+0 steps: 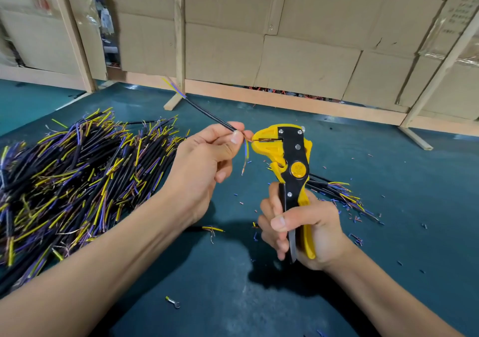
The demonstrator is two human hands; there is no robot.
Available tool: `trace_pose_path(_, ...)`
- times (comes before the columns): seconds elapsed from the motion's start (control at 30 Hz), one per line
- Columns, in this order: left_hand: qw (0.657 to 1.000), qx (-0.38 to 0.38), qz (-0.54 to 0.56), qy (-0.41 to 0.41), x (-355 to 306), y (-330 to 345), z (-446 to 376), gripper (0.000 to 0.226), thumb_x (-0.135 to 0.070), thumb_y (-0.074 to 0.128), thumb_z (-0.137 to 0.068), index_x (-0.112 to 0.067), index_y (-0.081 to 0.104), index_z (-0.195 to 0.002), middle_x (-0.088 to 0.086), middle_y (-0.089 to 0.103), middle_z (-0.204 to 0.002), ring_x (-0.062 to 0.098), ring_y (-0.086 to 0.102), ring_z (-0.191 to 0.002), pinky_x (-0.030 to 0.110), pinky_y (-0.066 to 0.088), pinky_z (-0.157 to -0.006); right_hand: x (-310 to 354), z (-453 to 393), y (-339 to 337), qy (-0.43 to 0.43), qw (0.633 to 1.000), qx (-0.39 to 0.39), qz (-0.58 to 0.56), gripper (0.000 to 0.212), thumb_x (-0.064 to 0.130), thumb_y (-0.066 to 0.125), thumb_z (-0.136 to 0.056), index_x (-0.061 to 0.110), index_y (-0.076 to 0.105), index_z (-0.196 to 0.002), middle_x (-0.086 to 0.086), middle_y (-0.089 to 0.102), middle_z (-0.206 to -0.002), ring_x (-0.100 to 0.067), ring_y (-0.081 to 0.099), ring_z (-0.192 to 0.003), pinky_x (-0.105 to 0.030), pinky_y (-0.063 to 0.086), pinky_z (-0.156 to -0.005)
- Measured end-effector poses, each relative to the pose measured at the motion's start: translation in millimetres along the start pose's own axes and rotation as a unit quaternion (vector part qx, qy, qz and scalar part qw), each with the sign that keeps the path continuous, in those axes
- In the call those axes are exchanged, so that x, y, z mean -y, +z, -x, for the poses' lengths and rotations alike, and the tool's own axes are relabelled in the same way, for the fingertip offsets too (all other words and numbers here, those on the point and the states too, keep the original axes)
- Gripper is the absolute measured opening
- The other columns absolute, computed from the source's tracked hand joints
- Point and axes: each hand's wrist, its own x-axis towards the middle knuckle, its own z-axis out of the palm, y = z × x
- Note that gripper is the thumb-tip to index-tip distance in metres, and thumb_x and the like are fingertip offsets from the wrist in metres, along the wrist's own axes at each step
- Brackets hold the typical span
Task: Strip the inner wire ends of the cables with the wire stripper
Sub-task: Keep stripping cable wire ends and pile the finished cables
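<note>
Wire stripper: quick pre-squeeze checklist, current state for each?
1. Right hand grips both handles of the wire stripper: ok.
2. Left hand pinches the black cable at its jacket end: ok.
3. One inner wire leads into the stripper's head: ok.
4. Depth of that wire in the blades: cannot tell.
5. Blue and yellow wires hang clear below the head: ok.
6. Left fingertips close to the head: not ok.
</note>
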Motion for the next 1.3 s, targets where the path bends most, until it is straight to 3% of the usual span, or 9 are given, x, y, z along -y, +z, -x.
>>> trace_pose_path(0.07,0.999,0.027,0.018,-0.028,-5.1,-1.7,-2.0,0.006,-0.015,0.059,-0.097,-0.018,0.063,-0.094,-0.006,0.072,-0.091,0.008,0.026,-0.038,0.026,0.016,-0.052,3.8,1.9,-1.6,0.004,1.0,0.024,-0.012,0.019,0.001,0.063,-0.058,0.004,0.045,-0.065,-0.008,0.039,-0.049,-0.019,0.039,-0.038,-0.022,0.039,-0.041)
trace_pose_path(0.23,0.995,0.053,0.078,-0.044,-9.5,-0.2,-2.5,0.005,-0.018,0.062,-0.091,-0.021,0.059,-0.093,-0.006,0.071,-0.095,0.008,0.029,-0.042,0.021,0.027,-0.047,5.6,2.3,-0.9,-0.019,1.0,0.019,-0.014,0.017,0.002,0.064,-0.059,0.004,0.049,-0.066,-0.008,0.041,-0.05,-0.019,0.041,-0.038,-0.024,0.042,-0.043)
trace_pose_path(0.33,0.968,0.059,0.215,-0.118,-5.0,1.6,-0.7,0.01,-0.017,0.06,-0.091,-0.026,0.058,-0.092,-0.014,0.067,-0.09,0.007,0.033,-0.05,0.02,0.028,-0.054,4.0,2.0,1.0,-0.041,0.999,0.008,-0.005,0.014,0.004,0.064,-0.062,0.004,0.051,-0.066,-0.009,0.044,-0.051,-0.021,0.043,-0.041,-0.027,0.044,-0.046)
trace_pose_path(0.4,0.944,0.037,0.295,-0.144,-7.7,-3.6,-3.8,0.015,-0.014,0.055,-0.097,-0.026,0.059,-0.091,-0.015,0.066,-0.089,0.005,0.046,-0.06,0.02,0.037,-0.061,4.7,2.2,1.4,-0.053,0.999,0.002,-0.005,0.012,0.004,0.064,-0.064,0.005,0.052,-0.066,-0.009,0.046,-0.051,-0.022,0.045,-0.042,-0.029,0.045,-0.047)
trace_pose_path(0.57,0.986,-0.012,0.165,-0.025,-11.0,-8.8,-10.5,0.011,-0.009,0.057,-0.099,-0.02,0.06,-0.097,0.001,0.069,-0.092,0.012,0.064,-0.074,0.023,0.05,-0.066,5.4,3.4,0.5,-0.076,0.996,-0.037,0.016,0.01,0.009,0.068,-0.068,0.008,0.063,-0.077,-0.013,0.056,-0.061,-0.029,0.056,-0.052,-0.039,0.053,-0.056)
trace_pose_path(0.83,0.994,-0.01,0.088,0.063,0.0,9.7,2.6,0.011,-0.009,0.05,-0.103,-0.016,0.058,-0.101,0.005,0.069,-0.082,0.02,0.069,-0.079,0.028,0.052,-0.061,-10.8,2.6,2.4,-0.045,0.996,-0.04,0.066,0.019,0.014,0.073,-0.077,0.011,0.072,-0.096,-0.018,0.068,-0.083,-0.04,0.07,-0.073,-0.061,0.05,-0.079)
trace_pose_path(1.1,0.992,-0.025,0.03,0.118,2.4,10.6,8.0,0.006,-0.014,0.057,-0.1,-0.019,0.059,-0.103,0.008,0.071,-0.089,0.021,0.069,-0.083,0.027,0.051,-0.063,-12.0,1.9,5.8,-0.046,0.995,-0.053,0.066,0.02,0.016,0.073,-0.08,0.013,0.073,-0.099,-0.016,0.071,-0.087,-0.041,0.072,-0.078,-0.046,0.057,-0.074)
trace_pose_path(1.3,0.992,-0.034,0.052,0.108,2.0,12.5,10.3,0.006,-0.015,0.057,-0.101,-0.02,0.061,-0.103,0.008,0.07,-0.085,0.022,0.068,-0.081,0.027,0.05,-0.062,-13.3,1.4,6.6,-0.055,0.995,-0.055,0.07,0.019,0.016,0.072,-0.079,0.014,0.074,-0.098,-0.015,0.072,-0.087,-0.04,0.072,-0.078,-0.048,0.057,-0.075)
